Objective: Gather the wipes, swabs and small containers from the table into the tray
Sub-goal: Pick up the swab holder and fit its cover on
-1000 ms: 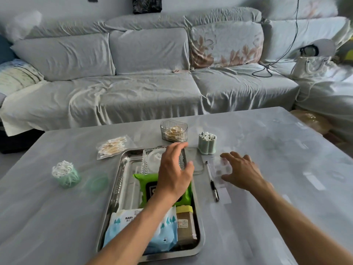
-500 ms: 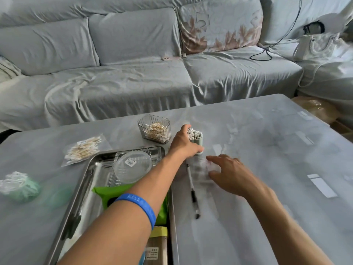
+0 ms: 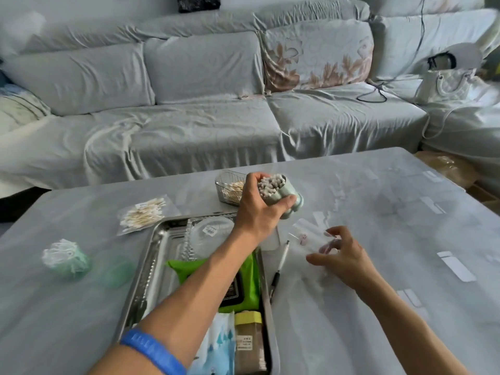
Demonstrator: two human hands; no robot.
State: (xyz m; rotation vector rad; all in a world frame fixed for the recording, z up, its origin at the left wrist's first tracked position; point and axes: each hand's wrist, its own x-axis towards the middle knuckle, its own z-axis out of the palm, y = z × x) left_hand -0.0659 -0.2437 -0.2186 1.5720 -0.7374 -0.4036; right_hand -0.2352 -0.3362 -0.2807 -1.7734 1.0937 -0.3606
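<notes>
My left hand (image 3: 259,207) grips a pale green swab holder (image 3: 281,193) full of white-tipped swabs, lifted and tilted above the tray's far right corner. The steel tray (image 3: 159,244) holds a round clear lid (image 3: 213,231), a green wipes pack (image 3: 249,277), a blue-white wipes pack (image 3: 216,345) and a brown jar (image 3: 247,342). My right hand (image 3: 341,258) rests on a small clear bag (image 3: 305,231) on the table, fingers curled on its edge. A wire basket of swabs (image 3: 230,188), a bag of swabs (image 3: 143,212) and a green cup of floss picks (image 3: 65,258) stand outside the tray.
A pen (image 3: 281,263) lies just right of the tray. A translucent green lid (image 3: 119,272) sits near the green cup. The grey table (image 3: 392,201) ends at a grey sofa (image 3: 189,123) behind; a white handbag (image 3: 446,85) sits at far right.
My left hand left the tray, reached to the swab holder, closed on it and lifted it off the table. My right hand shifted slightly on the clear bag.
</notes>
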